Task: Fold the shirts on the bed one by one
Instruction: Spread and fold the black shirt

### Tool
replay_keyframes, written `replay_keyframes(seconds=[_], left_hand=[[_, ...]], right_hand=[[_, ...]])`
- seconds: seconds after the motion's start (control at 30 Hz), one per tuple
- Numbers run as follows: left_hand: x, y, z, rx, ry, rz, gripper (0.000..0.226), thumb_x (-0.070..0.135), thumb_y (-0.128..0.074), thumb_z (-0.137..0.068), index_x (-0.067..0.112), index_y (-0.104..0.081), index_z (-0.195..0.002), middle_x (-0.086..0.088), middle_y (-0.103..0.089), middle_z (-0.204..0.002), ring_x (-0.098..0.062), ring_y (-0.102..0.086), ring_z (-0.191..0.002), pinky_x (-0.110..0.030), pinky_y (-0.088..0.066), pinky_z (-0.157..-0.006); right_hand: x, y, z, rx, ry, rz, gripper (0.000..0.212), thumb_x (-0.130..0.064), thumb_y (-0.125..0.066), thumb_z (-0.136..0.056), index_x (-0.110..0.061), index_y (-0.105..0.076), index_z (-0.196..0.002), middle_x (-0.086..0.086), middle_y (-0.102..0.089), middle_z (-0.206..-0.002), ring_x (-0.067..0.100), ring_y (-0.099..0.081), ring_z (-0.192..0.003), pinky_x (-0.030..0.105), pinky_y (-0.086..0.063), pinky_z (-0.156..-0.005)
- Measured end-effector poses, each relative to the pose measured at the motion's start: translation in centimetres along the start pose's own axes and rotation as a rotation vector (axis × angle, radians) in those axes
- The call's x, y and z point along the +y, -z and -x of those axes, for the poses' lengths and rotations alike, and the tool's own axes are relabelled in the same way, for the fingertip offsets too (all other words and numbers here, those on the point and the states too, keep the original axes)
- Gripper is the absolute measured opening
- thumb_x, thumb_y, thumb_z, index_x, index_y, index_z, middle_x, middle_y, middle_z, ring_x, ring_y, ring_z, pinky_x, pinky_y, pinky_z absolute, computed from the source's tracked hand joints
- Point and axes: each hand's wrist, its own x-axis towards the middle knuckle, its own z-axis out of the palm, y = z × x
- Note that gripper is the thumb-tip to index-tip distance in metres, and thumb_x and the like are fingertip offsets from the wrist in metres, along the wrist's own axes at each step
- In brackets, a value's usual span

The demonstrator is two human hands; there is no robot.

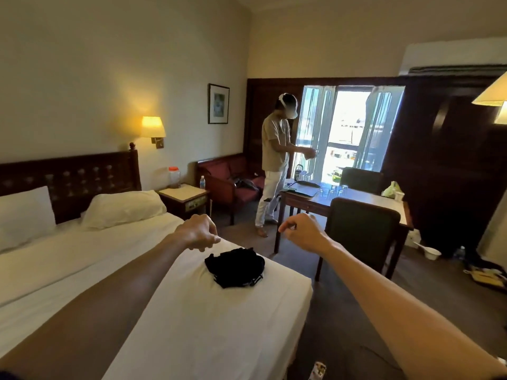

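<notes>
While the bed (192,311) is lying smooth under a taut white sheet, the only shirt (235,267) showing is sitting crumpled near its foot corner, a soft black heap, so folding is looking barely begun. Both hands are hovering above it, left hand (199,232) and right hand (304,232), fingers loosely curled, holding nothing.

Cream walls; lit wall lamp (152,127) above dark headboard (68,179); bright window (348,130) behind wooden counter (367,198); brown carpet (343,311).

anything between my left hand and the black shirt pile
Nothing: in the head view only bare white sheet separates the left hand from the black shirt pile.
</notes>
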Motion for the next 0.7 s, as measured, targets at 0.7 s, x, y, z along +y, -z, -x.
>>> replay_keyframes(seconds=[0.7], left_hand=[[-7.8, -7.9, -40.6, 0.008, 0.073, 0.054, 0.019, 0.032, -0.065, -0.090, 0.025, -0.068, -0.073, 0.006, -0.071, -0.075, -0.014, -0.068, -0.072, -0.037, -0.059, -0.076]], right_hand=[[17.7, -18.0, -40.7, -0.128, -0.110, -0.120, 0.032, -0.008, -0.051, -0.084, -0.024, -0.078, -0.077, -0.006, -0.072, -0.077, 0.013, -0.067, -0.068, 0.036, -0.061, -0.075]])
